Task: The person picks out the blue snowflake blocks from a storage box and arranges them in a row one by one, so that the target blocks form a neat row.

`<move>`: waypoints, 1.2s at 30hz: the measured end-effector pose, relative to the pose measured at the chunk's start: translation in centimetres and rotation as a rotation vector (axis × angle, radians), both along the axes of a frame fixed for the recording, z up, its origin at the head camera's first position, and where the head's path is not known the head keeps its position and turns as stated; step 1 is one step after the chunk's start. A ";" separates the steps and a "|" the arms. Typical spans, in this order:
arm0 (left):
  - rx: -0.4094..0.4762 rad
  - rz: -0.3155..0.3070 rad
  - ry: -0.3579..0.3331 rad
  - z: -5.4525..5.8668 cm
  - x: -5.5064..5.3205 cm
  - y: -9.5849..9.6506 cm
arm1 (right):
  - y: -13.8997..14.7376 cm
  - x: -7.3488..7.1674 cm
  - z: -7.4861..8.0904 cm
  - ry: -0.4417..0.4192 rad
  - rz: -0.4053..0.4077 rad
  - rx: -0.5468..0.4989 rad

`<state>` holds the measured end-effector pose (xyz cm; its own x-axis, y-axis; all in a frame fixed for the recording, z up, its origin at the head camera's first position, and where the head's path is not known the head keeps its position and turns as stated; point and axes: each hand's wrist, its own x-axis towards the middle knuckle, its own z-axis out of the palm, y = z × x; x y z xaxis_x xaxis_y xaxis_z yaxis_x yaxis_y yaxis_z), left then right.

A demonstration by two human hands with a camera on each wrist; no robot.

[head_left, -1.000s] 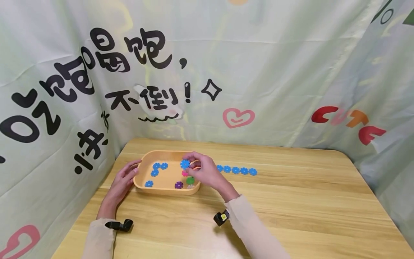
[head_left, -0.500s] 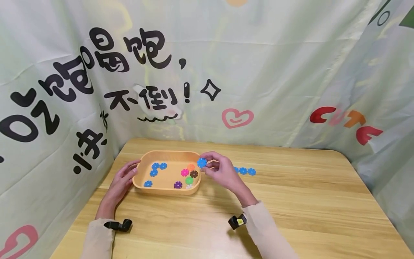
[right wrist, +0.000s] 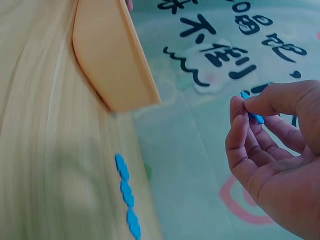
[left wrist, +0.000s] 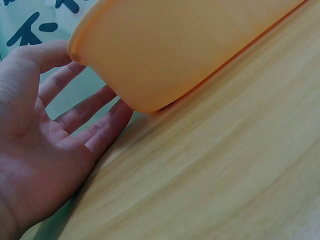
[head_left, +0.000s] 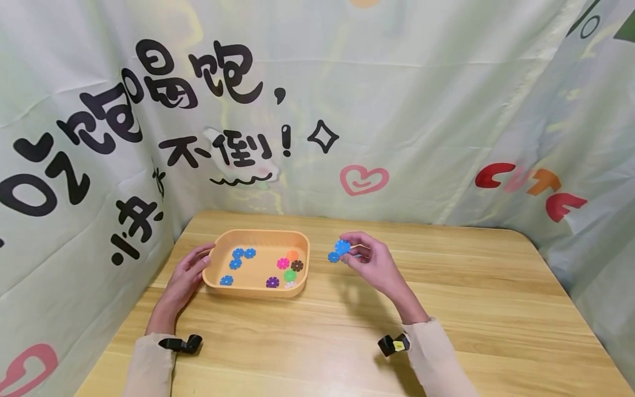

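My right hand (head_left: 374, 264) pinches a blue snowflake disc (head_left: 342, 246) between thumb and fingertips, raised over the table. Beneath it lies a row of blue discs (right wrist: 127, 194); in the head view the hand hides most of it, leaving the left end disc (head_left: 333, 257) showing. At the left, my left hand (head_left: 188, 273) touches the end of an orange tray (head_left: 258, 292), its fairly straight fingers (left wrist: 97, 102) against the outer wall. Inside the tray are several blue discs (head_left: 235, 264) on the left and pink (head_left: 283, 263), brown (head_left: 297, 266), green (head_left: 290, 275) and purple (head_left: 272, 282) ones toward the right.
The wooden table (head_left: 307, 342) extends far to the right. A printed curtain (head_left: 421, 110) hangs behind and along the sides. Each sleeve carries a small black wrist camera, one on the left (head_left: 182, 344) and one on the right (head_left: 394, 344).
My right hand has moved right with the blue disc, from above the tray to above the left end of the row. My left hand has stayed at the tray.
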<state>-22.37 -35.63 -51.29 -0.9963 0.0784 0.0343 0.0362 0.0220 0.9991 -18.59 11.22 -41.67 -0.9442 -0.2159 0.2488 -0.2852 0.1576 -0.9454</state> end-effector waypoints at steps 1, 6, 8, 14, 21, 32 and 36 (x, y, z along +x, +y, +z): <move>0.001 -0.001 0.001 0.0 0.0 0.0 | 0.4 0.0 -0.1 0.004 -0.007 0.006; 0.009 -0.002 0.004 -0.1 0.0 -0.1 | 2.1 0.2 -0.5 0.017 -0.039 0.036; 0.007 -0.002 0.002 -0.1 0.0 -0.2 | 2.6 0.3 -0.6 0.017 -0.051 0.046; 0.008 -0.003 0.003 -0.1 -0.1 -0.3 | 4.0 0.6 -1.1 0.034 -0.088 0.088; 0.021 -0.008 0.003 0.0 -0.1 -0.2 | 5.3 0.7 -1.4 0.041 -0.134 0.136; 0.017 -0.012 -0.002 0.2 -0.3 -0.1 | 8.2 0.3 -2.1 0.041 -0.214 0.200; 0.022 -0.006 -0.006 0.1 -0.2 -0.2 | 9.1 0.1 -2.5 0.041 -0.244 0.246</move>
